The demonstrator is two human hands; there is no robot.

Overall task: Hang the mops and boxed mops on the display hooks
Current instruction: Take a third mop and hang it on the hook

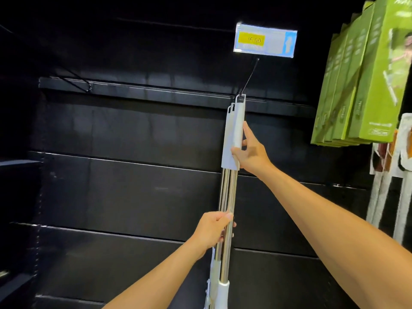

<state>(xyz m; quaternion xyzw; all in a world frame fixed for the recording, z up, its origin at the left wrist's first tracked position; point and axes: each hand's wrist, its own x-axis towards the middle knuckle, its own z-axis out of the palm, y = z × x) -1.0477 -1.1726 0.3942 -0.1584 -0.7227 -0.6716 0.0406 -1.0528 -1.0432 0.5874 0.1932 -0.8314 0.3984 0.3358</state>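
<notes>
Two or three mops (pixel 227 192) with shiny steel poles and white plastic handle grips stand bunched upright before a black display wall. The loop at the top of the foremost white grip (pixel 237 128) sits at the base of a thin black display hook (pixel 250 74) that carries a price tag (pixel 265 40). My right hand (pixel 250 152) holds the white grips, thumb in front, fingers behind. My left hand (pixel 214 230) grips the steel poles lower down. Green boxed mops (pixel 365 85) hang in a row at the upper right.
A second bare black hook (pixel 73 76) juts from the rail at the upper left. White mops with card sleeves (pixel 392 175) hang at the right edge below the green boxes. Black panels and dark shelves (pixel 17 162) fill the wall and the left side.
</notes>
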